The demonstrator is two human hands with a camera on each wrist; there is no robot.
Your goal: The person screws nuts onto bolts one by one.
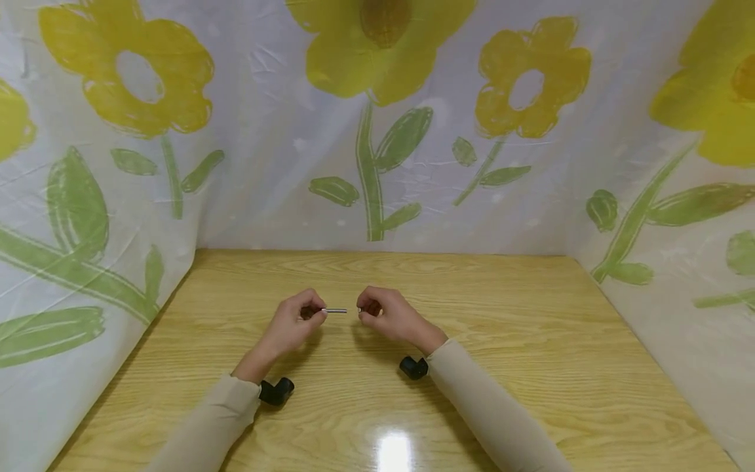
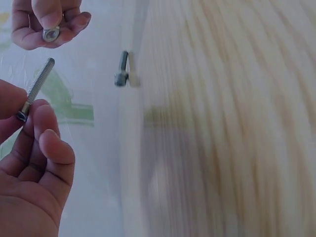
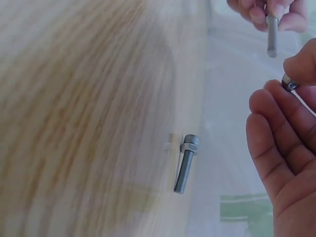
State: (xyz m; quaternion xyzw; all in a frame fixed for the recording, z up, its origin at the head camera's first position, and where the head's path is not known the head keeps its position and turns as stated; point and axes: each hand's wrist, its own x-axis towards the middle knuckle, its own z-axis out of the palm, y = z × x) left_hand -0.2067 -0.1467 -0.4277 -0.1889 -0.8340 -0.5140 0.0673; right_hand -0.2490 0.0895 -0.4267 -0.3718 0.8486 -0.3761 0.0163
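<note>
Bolt pinched in left hand, nut pinched in right hand just off the bolt's tip, table below the bolt

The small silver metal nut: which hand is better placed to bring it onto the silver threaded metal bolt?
Probably the right hand: it pinches the nut, while the left hand holds the bolt with its free end toward the nut.

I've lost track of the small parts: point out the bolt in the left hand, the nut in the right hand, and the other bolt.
Held bolt point(image 2: 38, 85): left wrist view, threaded shank.
Nut point(image 2: 51, 34): left wrist view, hole in its face.
Other bolt point(image 3: 185, 167): right wrist view, threaded shank.
</note>
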